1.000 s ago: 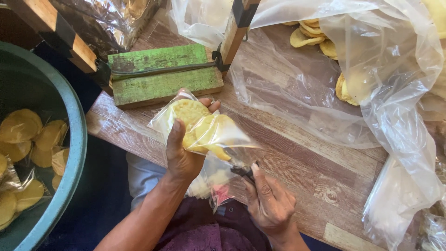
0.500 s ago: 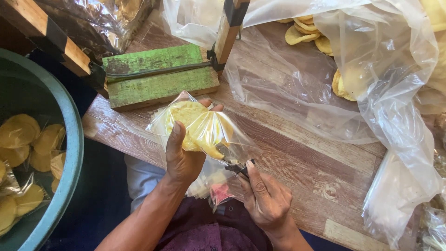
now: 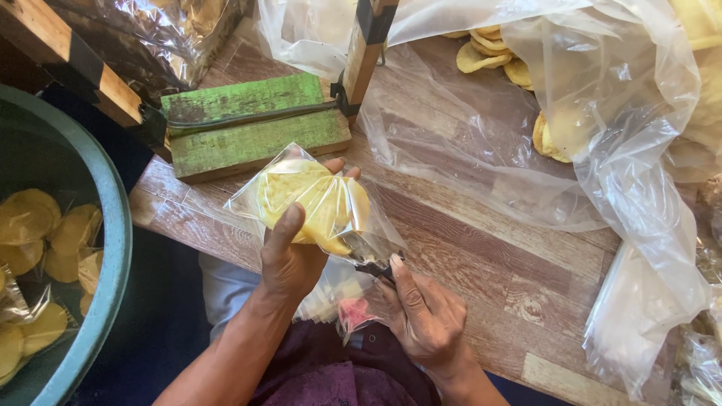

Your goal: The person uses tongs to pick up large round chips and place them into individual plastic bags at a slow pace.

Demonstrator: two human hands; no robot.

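Above the wooden table (image 3: 481,248), head view: your left hand (image 3: 289,259) grips a clear packet of yellow chips (image 3: 316,199). Your right hand (image 3: 425,316) pinches its twisted end, just below. Green block (image 3: 252,124) behind; teal tub (image 3: 113,225) at left.

At the centre of the frame, the left hand (image 3: 289,259) is gripping a small clear bag of yellow crackers (image 3: 316,199) over the wooden table (image 3: 526,278). The right hand (image 3: 425,319) is pinching the bag's neck at lower centre. A green wooden block (image 3: 252,124) is lying just above, and a teal basin (image 3: 113,225) is sitting at the left edge.
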